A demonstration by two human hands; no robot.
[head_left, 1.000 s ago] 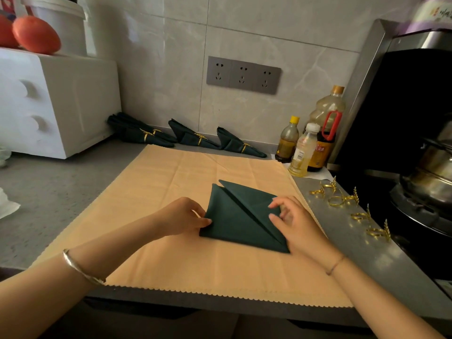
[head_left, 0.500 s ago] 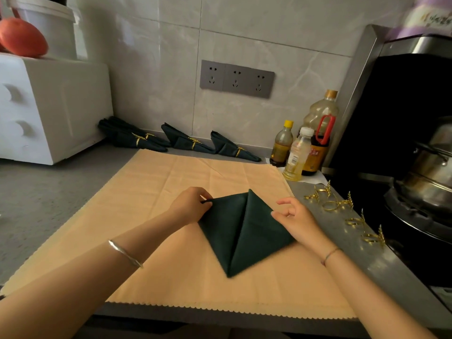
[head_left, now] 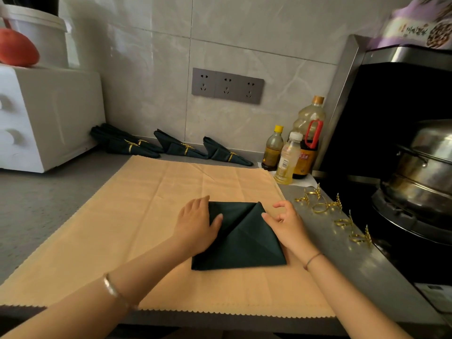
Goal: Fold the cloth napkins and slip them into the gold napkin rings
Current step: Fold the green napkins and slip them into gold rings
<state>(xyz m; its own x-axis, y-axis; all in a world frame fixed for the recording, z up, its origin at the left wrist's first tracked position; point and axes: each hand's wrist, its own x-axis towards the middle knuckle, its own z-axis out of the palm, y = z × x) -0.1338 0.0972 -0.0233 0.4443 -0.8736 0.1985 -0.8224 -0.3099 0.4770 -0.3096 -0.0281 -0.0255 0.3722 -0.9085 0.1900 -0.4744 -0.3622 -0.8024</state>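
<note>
Between left hand (head_left: 195, 222) and right hand (head_left: 285, 222), dark green napkin (head_left: 241, 243), both touching

We see 2 arms, both bare from wrist down to the frame's bottom edge. On the left forearm (head_left: 151, 263), lower left of frame, sits a bangle (head_left: 111, 288): smooth metal, silvery, fairly broad, w/ a pale sheen where light hits it. On the right forearm (head_left: 347, 297), lower right, there's a thin bracelet (head_left: 313, 259) at the wrist: cord-like, darkish, single strand; material we can't tell. The left hand (head_left: 198, 221) & right hand (head_left: 286, 223), mid-frame, have bare fingers; nail detail's too small to make out.
</note>
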